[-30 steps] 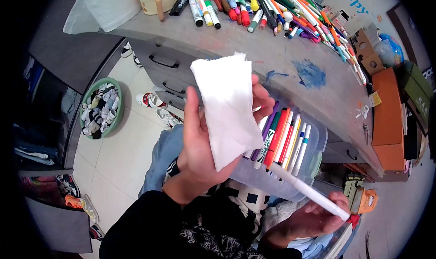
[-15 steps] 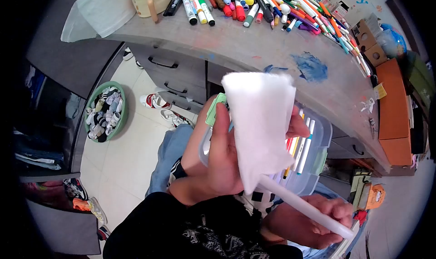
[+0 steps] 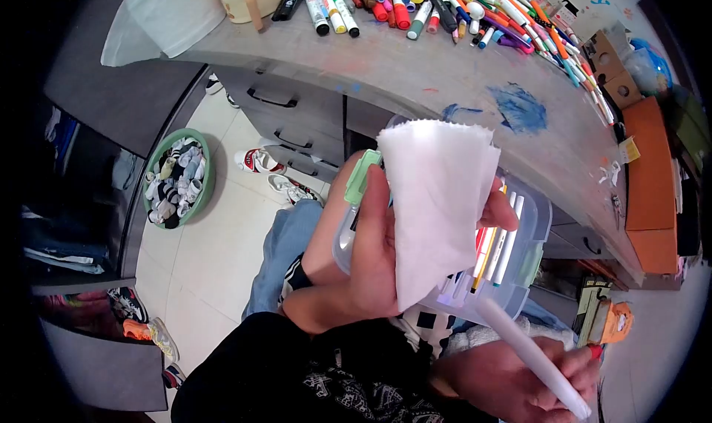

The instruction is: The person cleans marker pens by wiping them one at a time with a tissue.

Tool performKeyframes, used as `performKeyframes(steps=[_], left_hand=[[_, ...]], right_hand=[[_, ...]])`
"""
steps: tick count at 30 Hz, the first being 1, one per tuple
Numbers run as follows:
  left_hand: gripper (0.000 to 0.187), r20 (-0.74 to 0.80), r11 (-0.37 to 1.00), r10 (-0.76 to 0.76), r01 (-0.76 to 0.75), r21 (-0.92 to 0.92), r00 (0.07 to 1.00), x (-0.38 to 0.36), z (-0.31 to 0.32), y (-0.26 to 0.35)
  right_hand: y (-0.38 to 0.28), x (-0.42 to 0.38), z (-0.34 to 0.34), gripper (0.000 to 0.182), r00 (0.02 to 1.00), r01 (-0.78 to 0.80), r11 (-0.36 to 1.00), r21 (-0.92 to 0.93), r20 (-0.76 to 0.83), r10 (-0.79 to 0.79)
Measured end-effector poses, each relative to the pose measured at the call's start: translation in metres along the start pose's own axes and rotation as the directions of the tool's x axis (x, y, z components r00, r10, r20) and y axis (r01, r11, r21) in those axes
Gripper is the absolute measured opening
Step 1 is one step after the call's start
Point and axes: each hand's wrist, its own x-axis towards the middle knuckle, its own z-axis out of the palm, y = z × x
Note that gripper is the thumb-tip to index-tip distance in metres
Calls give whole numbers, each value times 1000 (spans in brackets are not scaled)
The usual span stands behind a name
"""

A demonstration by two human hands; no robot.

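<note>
Folded white tissue (image 3: pixel 441 208), cradled in left hand (image 3: pixel 368 267): likely light, limp, tearable; best supported beneath. White pen (image 3: pixel 532 354), grasped by right hand (image 3: pixel 502 381): likely stiff, smooth; hold mid-barrel.

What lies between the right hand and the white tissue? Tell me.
The head view shows the upper part of the white rod, held in the right hand, with the clear box beyond.

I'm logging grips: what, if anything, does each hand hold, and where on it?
The left hand holds the white tissue by its sides; the right hand, the white pen by its lower part.
</note>
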Motion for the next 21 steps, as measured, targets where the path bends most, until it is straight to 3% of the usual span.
performKeyframes(steps=[2, 3, 4, 5, 6, 7, 10, 15, 18, 20, 21], left_hand=[[91, 52, 998, -3, 6, -57, 999, -1, 5, -1], [91, 71, 997, -4, 10, -75, 997, -2, 9, -1], [93, -91, 997, -73, 71, -26, 993, -3, 21, 1], [94, -254, 990, -131, 138, 13, 958, -3, 28, 2], [94, -253, 990, -131, 139, 15, 959, -4, 28, 1], [96, -270, 990, -138, 143, 0, 953, -4, 28, 0], [96, -287, 986, -161, 164, -14, 944, -4, 28, -1], [84, -309, 982, -155, 180, 54, 938, -3, 23, -3], [74, -194, 993, -117, 114, -25, 974, -5, 7, -7], [70, -213, 995, -96, 102, 20, 972, -3, 4, -6], [70, -216, 995, -96, 103, 20, 972, -3, 11, -3]], right_hand=[[-12, -7, 0, 23, 928, -373, 812, 450, 200, 315], [-9, -16, 11, 20, 876, -424, 889, 173, 326, 355], [-6, -22, 16, 19, 800, -413, 903, -119, 426, 422], [1, -19, 8, 22, 700, -427, 892, -148, 571, 430], [5, -14, 3, 26, 576, -435, 882, -181, 697, 427], [4, -19, 1, 30, 549, -531, 821, -211, 653, 522], [10, -24, 4, 31, 565, -589, 791, -165, 615, 549], [13, -20, 12, 34, 549, -551, 818, -168, 665, 506], [7, -11, 7, 38, 590, -601, 778, -183, 555, 586], [-7, -3, 4, 41, 355, -800, 573, -179, 629, 691], [-9, -3, 5, 34, 339, -834, 530, -153, 617, 711]])
